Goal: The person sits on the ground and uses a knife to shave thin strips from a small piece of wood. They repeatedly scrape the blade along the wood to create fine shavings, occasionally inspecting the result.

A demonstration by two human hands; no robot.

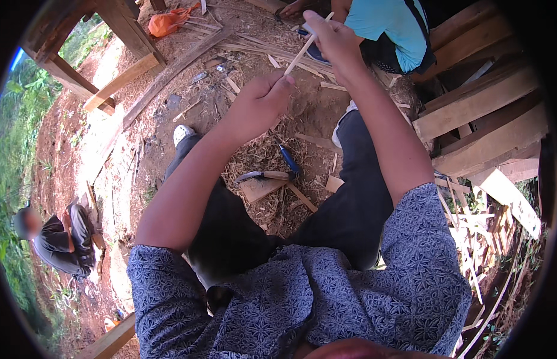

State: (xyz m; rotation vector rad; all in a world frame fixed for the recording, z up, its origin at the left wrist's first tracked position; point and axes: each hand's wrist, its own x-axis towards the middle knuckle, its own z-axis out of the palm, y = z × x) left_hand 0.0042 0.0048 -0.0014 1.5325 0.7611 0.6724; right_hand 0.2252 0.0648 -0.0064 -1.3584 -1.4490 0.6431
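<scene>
While the left hand (263, 102) pinches the lower end of a slender wooden stick (299, 58) between thumb and bent fingers, the right hand (333, 43) is bunched at its upper part; how firmly those fingers press on it cannot be told. The stick is pale, straight and narrow, slanting up to the right between the raised hands, well above the ground. Its lower tip is hidden in the left grip, and a whitish patch by the right thumb is too blurred to name.

Below the hands, curly, straw-coloured shavings (254, 148) cover bare earth. There a knife (277, 175) with a curved metal blade and smooth wooden handle lies across a flat-faced wood block (260, 189), just beside a blue-handled tool (287, 158) whose tip is hard to make out.

Farther out are long split strips (272, 52), a crumpled orange plastic bag (169, 24) and rough-sawn planks (476, 119). A co-worker in a turquoise shirt (389, 27) is cut off by the upper edge.
</scene>
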